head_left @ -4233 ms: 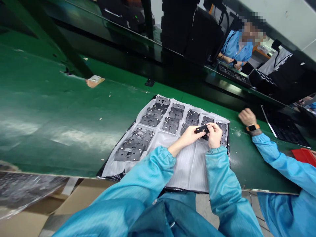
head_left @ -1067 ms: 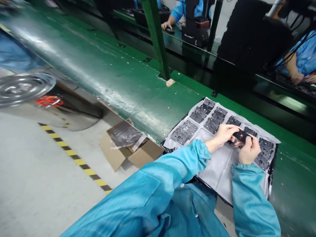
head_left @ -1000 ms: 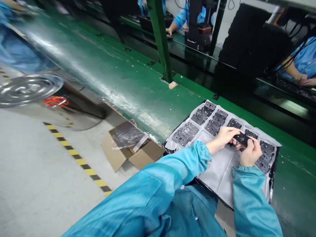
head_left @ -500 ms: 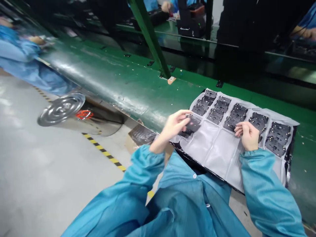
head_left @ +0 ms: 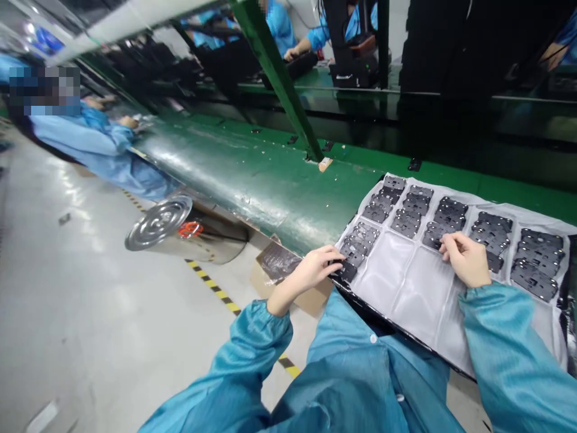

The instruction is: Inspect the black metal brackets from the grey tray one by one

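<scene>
A white soft-lined tray (head_left: 426, 288), divided into pockets, holds several flat black metal plates (head_left: 408, 222) with small holes and shiny studs. At its near left pocket, my left hand (head_left: 318, 264) has its fingers stretched out beside a stack of black plates (head_left: 358, 246), fingertips at the stack's edge. That hand appears to hold nothing. Over the middle of the tray, my right hand (head_left: 466, 258) is closed with thumb and fingers together, beside a black plate (head_left: 435, 234) in the far row. Whatever is between those fingertips, if anything, is hidden.
The tray lies on a green bench (head_left: 274, 198) with a green post (head_left: 283, 84) behind. A shiny metal drum (head_left: 216, 240) and an open carton (head_left: 311, 297) stand below its edge. A person in blue (head_left: 103, 138) sits at the left; others work beyond the bench.
The black plate in my left hand has gone down into the near left pocket, and the hand has drawn back left. My right hand stays near the middle plates. The view has shifted.
</scene>
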Tool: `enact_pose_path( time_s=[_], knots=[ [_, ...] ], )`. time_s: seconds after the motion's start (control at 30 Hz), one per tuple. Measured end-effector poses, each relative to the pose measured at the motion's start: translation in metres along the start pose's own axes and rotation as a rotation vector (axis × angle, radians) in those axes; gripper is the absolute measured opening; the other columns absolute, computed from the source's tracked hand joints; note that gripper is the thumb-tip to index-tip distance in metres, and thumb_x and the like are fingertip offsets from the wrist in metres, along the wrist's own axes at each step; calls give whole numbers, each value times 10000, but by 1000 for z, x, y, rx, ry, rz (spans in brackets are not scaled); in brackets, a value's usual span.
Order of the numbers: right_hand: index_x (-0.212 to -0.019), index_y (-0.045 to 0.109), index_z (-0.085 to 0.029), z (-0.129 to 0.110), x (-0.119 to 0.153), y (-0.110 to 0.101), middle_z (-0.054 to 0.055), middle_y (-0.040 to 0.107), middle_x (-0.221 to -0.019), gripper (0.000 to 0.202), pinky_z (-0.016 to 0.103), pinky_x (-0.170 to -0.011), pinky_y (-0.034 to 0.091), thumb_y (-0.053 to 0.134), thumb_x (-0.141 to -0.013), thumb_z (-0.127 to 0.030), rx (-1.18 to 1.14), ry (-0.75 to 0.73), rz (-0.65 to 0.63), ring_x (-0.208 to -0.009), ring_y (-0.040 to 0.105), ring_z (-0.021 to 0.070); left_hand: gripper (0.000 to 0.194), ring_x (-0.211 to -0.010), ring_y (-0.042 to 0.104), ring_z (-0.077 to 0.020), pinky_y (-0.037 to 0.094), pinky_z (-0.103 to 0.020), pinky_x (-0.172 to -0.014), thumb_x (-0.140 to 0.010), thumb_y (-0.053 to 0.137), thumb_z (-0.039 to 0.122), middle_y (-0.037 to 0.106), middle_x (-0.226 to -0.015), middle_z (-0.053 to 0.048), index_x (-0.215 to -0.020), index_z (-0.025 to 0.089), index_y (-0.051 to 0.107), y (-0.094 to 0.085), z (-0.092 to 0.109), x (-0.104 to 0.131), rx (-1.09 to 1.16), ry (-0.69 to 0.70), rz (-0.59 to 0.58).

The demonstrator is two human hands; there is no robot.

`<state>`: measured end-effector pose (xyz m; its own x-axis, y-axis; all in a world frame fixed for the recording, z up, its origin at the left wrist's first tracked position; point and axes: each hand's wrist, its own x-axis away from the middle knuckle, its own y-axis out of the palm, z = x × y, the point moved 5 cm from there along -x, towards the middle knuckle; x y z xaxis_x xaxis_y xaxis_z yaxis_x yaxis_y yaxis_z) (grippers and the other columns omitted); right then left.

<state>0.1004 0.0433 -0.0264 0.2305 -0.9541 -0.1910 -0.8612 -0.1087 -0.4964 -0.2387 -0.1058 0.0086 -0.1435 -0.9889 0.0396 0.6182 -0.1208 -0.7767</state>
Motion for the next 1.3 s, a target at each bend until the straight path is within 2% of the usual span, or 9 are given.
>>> enact_pose_path(
  time_s=[0.23,0.37,0.6,0.73,0.9,1.07,1.17,1.23,1.3],
  knots=[
    [-699,615,-204,-8,3,-1,-10,597,-536,333,247,-507,437,495,-895,-445,94,-68,-7,-460,556,132,241,-681,568,-124,504,-269,-703,-893,523,302,607,-1071,-66,-1065,252,684,1,-1,0,-82,37,57],
    [-703,608,-216,-16,9,-1,-12,585,-557,310,249,-525,415,487,-899,-423,160,-128,47,-478,535,131,219,-701,573,-136,475,-258,-676,-890,522,325,635,-1023,-74,-945,221,707,-24,-5,-21,-56,30,192],
    [-713,579,-229,-20,13,-1,-14,560,-575,284,260,-552,400,459,-920,-382,147,-173,78,-517,542,149,279,-696,566,-164,453,-261,-696,-835,552,402,631,-728,-44,-750,147,626,-62,-62,-160,26,-142,497],
    [-702,562,-224,-21,15,0,-15,547,-583,281,259,-561,384,448,-935,-332,134,-163,85,-532,540,148,185,-984,547,-260,405,-373,-909,-793,522,209,617,-987,-132,-925,115,610,-73,-86,-236,-175,-146,578],
    [-728,562,-212,-21,16,4,-15,552,-617,268,254,-566,358,435,-947,-296,141,-131,53,-552,523,135,347,-1101,483,-332,372,-434,-949,-825,459,202,508,-1175,-225,-1122,36,528,-83,-125,-305,-547,-145,667],
    [-714,555,-194,-19,14,7,-23,516,-606,296,240,-566,330,429,-957,-306,88,0,21,-547,479,110,406,-1113,466,-346,386,-437,-932,-884,404,285,476,-1221,-236,-1187,25,474,-96,-157,-348,-652,-169,688],
    [-696,549,-186,-19,13,8,-27,492,-587,310,241,-556,309,435,-954,-312,79,32,16,-533,452,102,451,-1169,439,-364,368,-461,-958,-900,393,311,441,-1284,-258,-1239,18,445,-98,-142,-365,-672,-117,674],
    [-693,550,-184,-19,12,8,-29,487,-583,306,241,-554,300,440,-951,-306,81,37,12,-528,443,98,458,-1182,446,-373,371,-465,-956,-916,370,340,457,-1283,-265,-1235,26,464,-83,-107,-381,-667,-52,609],
    [-705,560,-184,-18,11,8,-28,506,-590,287,237,-560,303,448,-946,-293,73,35,9,-535,456,97,476,-1104,522,-370,404,-454,-913,-928,344,410,549,-1160,-257,-1160,35,523,-49,-57,-402,-625,-13,455]
  ],
)
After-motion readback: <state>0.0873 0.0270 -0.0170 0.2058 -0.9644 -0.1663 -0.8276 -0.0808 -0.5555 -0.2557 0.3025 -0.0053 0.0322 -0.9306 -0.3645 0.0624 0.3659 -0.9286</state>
